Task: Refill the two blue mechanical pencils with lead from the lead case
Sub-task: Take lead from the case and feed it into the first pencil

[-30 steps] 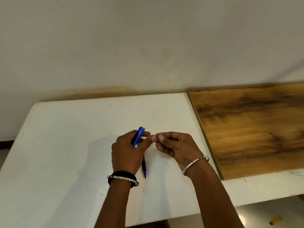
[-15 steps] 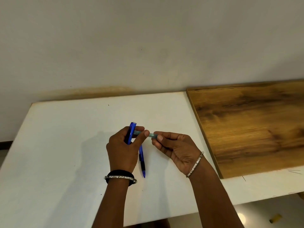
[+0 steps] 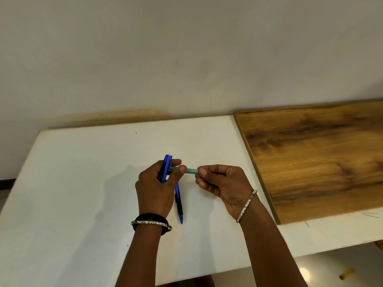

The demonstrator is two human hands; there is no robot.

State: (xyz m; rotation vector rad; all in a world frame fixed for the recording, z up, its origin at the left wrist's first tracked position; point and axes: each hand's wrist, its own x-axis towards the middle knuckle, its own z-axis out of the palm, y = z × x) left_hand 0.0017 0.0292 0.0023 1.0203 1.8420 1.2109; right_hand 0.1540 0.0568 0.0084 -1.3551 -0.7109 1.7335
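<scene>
My left hand [image 3: 156,189] grips a blue mechanical pencil [image 3: 166,168] that points up out of the fist, and its thumb and forefinger pinch the left end of a small teal lead case [image 3: 191,170]. My right hand [image 3: 222,184] pinches the right end of the same case, which runs level between both hands above the table. A second blue mechanical pencil [image 3: 178,203] with a black grip lies on the white table [image 3: 83,193] just under my left hand, tip toward me. Part of it is hidden by that hand.
A wooden board [image 3: 315,156] lies on the table's right side, its edge close to my right wrist. A wall [image 3: 186,59] stands behind the table. The table's front edge runs near my forearms. A small yellow object [image 3: 346,274] lies on the floor at the lower right.
My hands have drawn apart, so the teal lead case now shows between them. The pencil in my left hand has tilted more upright.
</scene>
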